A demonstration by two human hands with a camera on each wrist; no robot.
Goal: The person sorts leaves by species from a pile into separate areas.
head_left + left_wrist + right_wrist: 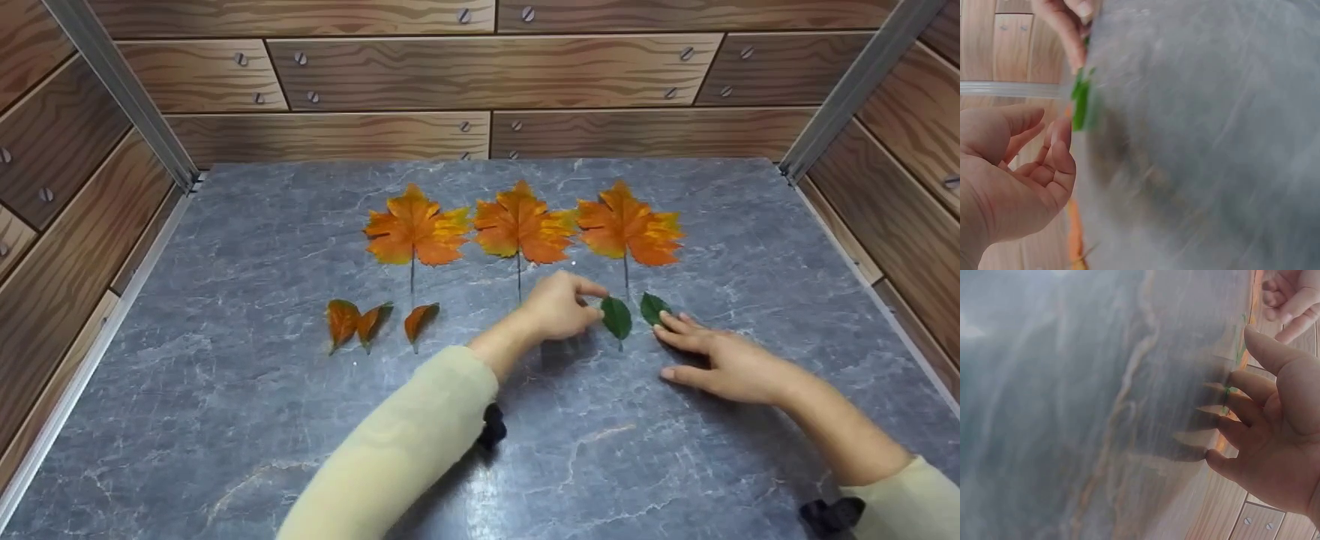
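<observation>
Two green leaves lie on the grey marbled tabletop. My left hand (564,306) is at the upper left edge of one green leaf (617,319), with thumb and forefinger tips apart beside it. Whether they touch it is hard to tell. In the left wrist view the left hand (1022,169) has bent fingers, and blurred green shows just past them. My right hand (724,364) lies spread, its fingertips resting on the lower end of the other green leaf (654,308). The right wrist view shows the right hand (1275,422) with fingers extended and apart.
Three orange maple leaves, left (415,227), middle (521,225) and right (628,225), form a row behind the hands, stems toward me. Three small orange-brown leaves lie left: one (343,324), another (370,324), and a third (420,322). Wood-patterned panels (495,71) enclose the table.
</observation>
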